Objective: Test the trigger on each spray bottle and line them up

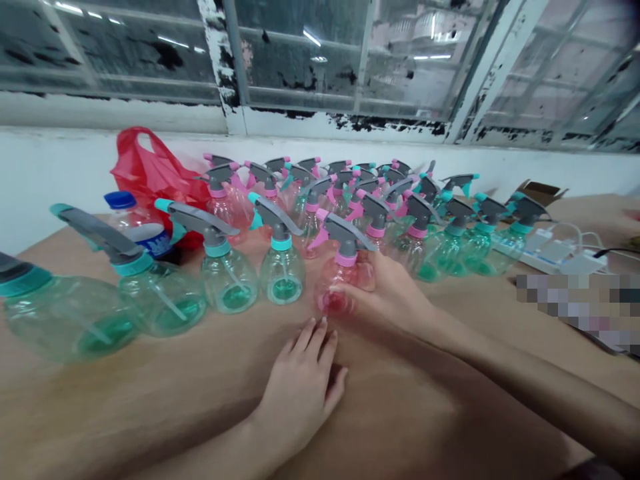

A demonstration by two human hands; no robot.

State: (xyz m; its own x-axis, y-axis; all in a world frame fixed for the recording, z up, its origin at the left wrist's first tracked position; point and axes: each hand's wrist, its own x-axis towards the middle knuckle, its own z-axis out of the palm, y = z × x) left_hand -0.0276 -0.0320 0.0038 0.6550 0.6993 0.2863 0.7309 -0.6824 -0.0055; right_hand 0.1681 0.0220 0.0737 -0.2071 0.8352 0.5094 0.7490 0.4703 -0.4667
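My right hand (390,293) is wrapped round the lower body of a pink spray bottle (340,283), which stands upright on the wooden table (200,413). Its trigger head is grey with a pink nozzle and collar. Flat on the tabletop, just in front of that bottle, lies my left hand (305,380) with its fingers stretched out and nothing in them. To the left stands a row of green spray bottles with grey heads, the nearest being a green spray bottle (283,273). Close behind the held bottle is another pink-collared spray bottle (375,230).
Many more pink and green spray bottles crowd the back, by the wall. A red plastic bag (150,167) and a blue-capped bottle (125,210) are at the back left. At the right are a power strip (565,253) with cables, an open cardboard box (540,190) and a blurred-out object.
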